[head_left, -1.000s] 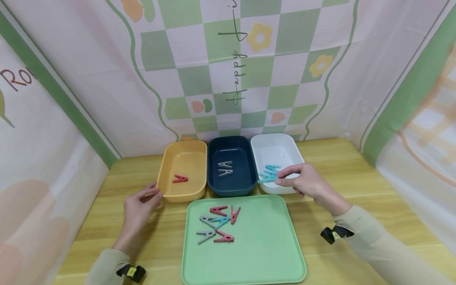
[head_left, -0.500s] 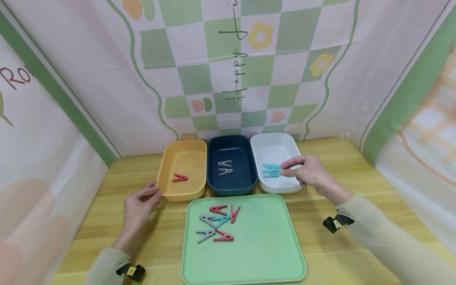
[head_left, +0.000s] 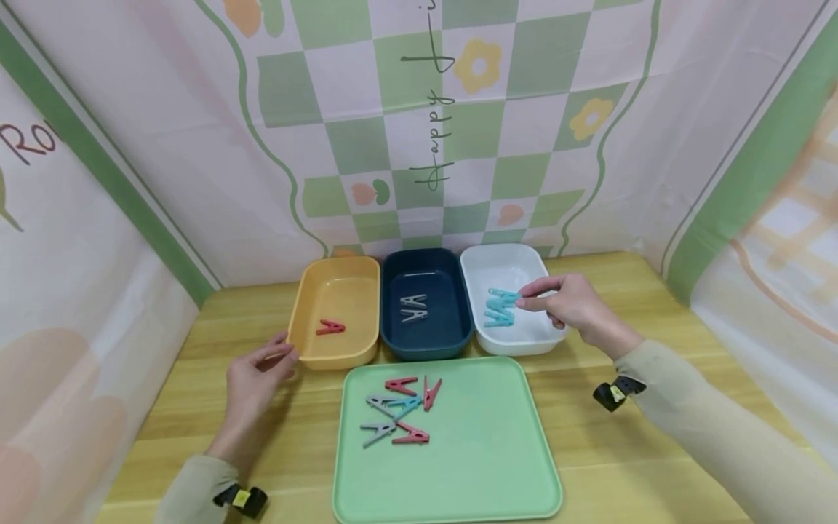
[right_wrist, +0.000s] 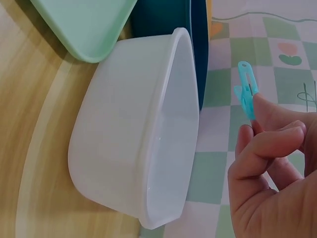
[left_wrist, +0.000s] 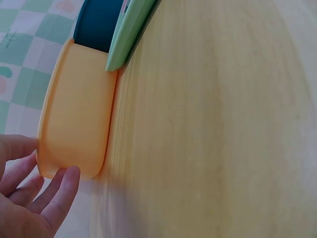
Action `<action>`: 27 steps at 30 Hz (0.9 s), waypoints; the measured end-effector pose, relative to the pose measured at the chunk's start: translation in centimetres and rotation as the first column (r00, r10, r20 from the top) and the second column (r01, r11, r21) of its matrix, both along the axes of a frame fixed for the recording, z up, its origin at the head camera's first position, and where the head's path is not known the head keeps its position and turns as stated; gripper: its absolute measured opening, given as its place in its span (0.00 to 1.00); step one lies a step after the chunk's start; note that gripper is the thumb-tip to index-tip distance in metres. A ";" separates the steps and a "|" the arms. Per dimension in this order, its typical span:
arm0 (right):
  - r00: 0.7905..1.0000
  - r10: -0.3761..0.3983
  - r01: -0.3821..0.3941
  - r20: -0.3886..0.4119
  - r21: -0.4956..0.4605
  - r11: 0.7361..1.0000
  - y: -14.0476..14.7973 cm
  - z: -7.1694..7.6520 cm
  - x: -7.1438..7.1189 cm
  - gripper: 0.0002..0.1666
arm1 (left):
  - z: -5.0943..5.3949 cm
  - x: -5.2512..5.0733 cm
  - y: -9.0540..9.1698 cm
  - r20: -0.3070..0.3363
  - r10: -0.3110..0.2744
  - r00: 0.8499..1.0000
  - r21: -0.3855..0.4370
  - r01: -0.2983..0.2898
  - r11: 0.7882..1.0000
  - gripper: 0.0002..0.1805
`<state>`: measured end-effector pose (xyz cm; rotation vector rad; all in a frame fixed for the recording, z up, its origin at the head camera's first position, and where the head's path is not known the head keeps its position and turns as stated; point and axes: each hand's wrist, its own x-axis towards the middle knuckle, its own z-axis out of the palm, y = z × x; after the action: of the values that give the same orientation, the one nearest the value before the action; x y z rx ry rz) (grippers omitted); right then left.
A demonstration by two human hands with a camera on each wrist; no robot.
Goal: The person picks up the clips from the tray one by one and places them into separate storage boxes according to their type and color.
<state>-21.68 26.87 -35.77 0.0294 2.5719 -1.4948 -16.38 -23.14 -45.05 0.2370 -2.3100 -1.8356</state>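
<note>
My right hand pinches a light blue clothespin between thumb and fingertips, above the white bin. Other light blue clothespins lie in that bin, below the held one. At the left, my left hand touches the near left corner of the yellow bin; in the left wrist view its fingers rest loosely against the bin's outer wall. A red clothespin lies inside the yellow bin. Grey clothespins lie in the dark blue bin.
The three bins stand side by side against a patterned cloth backdrop. In front of them, a green tray holds several clothespins: red ones, grey ones and a light blue one. Everything stands on a wooden table.
My right hand, with the light blue clothespin, has moved from the white bin's near edge slightly farther back and to the right over it. The left hand stays at the yellow bin.
</note>
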 end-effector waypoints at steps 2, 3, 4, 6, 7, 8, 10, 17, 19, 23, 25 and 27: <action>1.000 -0.004 0.004 -0.001 0.003 1.000 0.0 0.0 -0.3 0.22 | 0.0 0.0 0.0 0.001 0.000 1.000 0.002 0.000 1.000 0.15; 1.000 -0.006 0.006 -0.001 0.005 1.000 0.0 0.1 -0.4 0.22 | 0.0 0.0 0.0 0.004 0.002 1.000 0.000 -0.002 1.000 0.15; 1.000 -0.008 0.008 0.001 0.008 1.000 0.0 0.1 -0.5 0.22 | 0.0 0.0 0.0 0.004 0.001 1.000 0.002 -0.001 1.000 0.15; 1.000 -0.011 0.011 0.003 0.014 1.000 0.0 0.1 -0.7 0.22 | 0.0 0.0 0.0 0.003 0.004 1.000 0.003 -0.004 1.000 0.15; 1.000 -0.012 0.011 0.003 0.016 1.000 0.0 0.1 -0.8 0.22 | 0.0 0.0 0.0 0.001 0.005 1.000 0.003 -0.005 1.000 0.15; 1.000 -0.012 0.012 0.003 0.018 1.000 0.0 0.0 -0.8 0.21 | 0.0 0.0 -0.1 0.002 0.005 1.000 0.002 -0.005 1.000 0.15; 1.000 -0.013 0.013 0.005 0.022 1.000 0.1 -0.1 -1.0 0.21 | -0.1 0.0 -0.1 -0.002 0.003 1.000 0.002 -0.003 1.000 0.15; 0.999 -0.033 0.032 0.025 0.024 0.999 0.1 -0.4 -1.8 0.21 | -0.1 -0.1 -0.1 0.004 0.000 1.000 0.002 0.000 1.000 0.15; 0.999 -0.035 0.035 0.027 0.028 0.999 0.1 -0.5 -2.0 0.21 | -0.1 -0.1 -0.1 0.006 0.001 1.000 0.005 -0.001 1.000 0.15; 0.999 -0.038 0.037 0.025 0.038 0.999 0.2 -0.6 -2.3 0.21 | -0.2 -0.1 -0.1 0.007 0.000 1.000 0.005 0.000 1.000 0.15; 0.999 -0.041 0.040 0.024 0.040 0.998 0.2 -0.7 -2.4 0.21 | -0.1 -0.1 -0.1 0.006 0.001 1.000 0.002 -0.001 1.000 0.15; 0.999 -0.044 0.043 0.023 0.040 0.998 0.2 -0.7 -2.4 0.21 | -0.1 -0.1 -0.1 0.007 0.002 1.000 0.003 -0.002 1.000 0.15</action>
<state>-24.11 27.11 -36.49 0.1085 2.5976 -1.4493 -16.47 -23.21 -45.18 0.2461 -2.3109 -1.8410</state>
